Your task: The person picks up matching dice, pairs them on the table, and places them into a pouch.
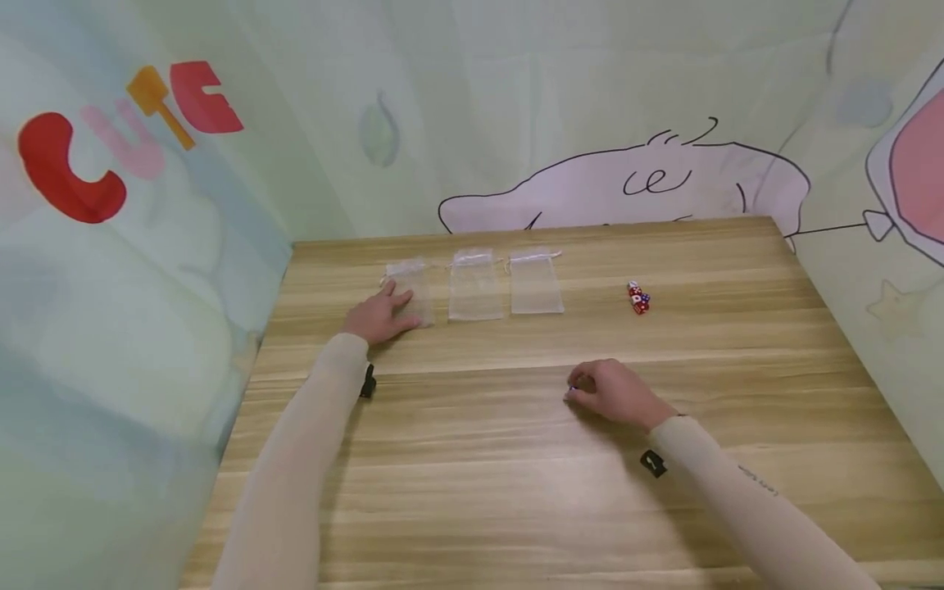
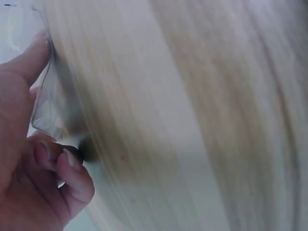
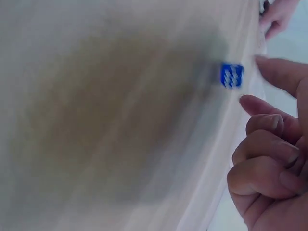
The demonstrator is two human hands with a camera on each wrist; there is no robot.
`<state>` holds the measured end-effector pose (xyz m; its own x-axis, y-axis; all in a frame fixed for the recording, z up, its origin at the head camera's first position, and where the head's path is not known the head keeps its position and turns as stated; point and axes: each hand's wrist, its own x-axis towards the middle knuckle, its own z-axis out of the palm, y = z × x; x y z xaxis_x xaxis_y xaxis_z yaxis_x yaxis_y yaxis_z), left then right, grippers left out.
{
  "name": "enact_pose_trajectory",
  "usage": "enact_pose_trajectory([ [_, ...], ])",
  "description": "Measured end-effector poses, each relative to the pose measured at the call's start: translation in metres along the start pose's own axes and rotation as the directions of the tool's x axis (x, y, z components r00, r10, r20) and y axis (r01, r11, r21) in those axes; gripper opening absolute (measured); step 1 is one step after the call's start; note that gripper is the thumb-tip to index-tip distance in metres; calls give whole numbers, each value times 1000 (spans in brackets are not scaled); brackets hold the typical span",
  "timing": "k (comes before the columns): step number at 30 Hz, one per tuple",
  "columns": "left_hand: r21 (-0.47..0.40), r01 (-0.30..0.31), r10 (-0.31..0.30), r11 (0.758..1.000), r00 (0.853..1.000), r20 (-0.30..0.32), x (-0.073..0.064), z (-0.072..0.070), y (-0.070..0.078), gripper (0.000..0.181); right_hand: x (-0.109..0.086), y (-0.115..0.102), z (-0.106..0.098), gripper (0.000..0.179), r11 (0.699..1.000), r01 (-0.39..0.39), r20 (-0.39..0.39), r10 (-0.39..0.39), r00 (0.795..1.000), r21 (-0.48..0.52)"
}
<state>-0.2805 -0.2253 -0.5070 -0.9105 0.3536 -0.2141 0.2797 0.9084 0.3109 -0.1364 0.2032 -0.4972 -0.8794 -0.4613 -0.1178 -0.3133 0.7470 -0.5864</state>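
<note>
A small blue die (image 3: 232, 75) with white pips sits on the table just off the fingertips of my right hand (image 1: 615, 393). In the right wrist view, thumb and index finger stand apart beside the die, and the other fingers are curled in. My left hand (image 1: 379, 318) rests on the leftmost sheer drawstring pouch (image 1: 416, 288), fingers spread in the head view. Its thumb touches the pouch's edge in the left wrist view. Two similar pouches, the middle one (image 1: 475, 288) and the right one (image 1: 536, 287), lie flat beside it.
A small cluster of dice (image 1: 638, 298), red, blue and white, lies right of the pouches. The wood-grain table (image 1: 472, 483) meets a printed curtain (image 1: 332, 123) at its back and left edges. Black cameras (image 1: 653, 463) are worn at the wrists.
</note>
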Motion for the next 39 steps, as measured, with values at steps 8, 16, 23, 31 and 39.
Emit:
enact_pose_trajectory([
  [8,-7,12,-12,1000,999,34,-3,0,0,78,7,22,-33,32,996,-89,-174,90,981,10],
  [16,11,12,-12,1000,1000,24,-4,-3,6,77,8,46,-66,28,982,-177,-306,190,933,70],
  [23,19,3,-4,1000,1000,27,-3,-3,5,78,12,70,-82,24,967,-244,-391,252,885,71],
  [31,17,-1,1,1000,1000,25,-3,-3,4,77,20,89,-92,25,948,-318,-407,302,862,30],
  [39,6,-1,1,1000,1000,16,-4,-4,5,76,30,108,-88,28,944,-329,-380,309,872,12],
])
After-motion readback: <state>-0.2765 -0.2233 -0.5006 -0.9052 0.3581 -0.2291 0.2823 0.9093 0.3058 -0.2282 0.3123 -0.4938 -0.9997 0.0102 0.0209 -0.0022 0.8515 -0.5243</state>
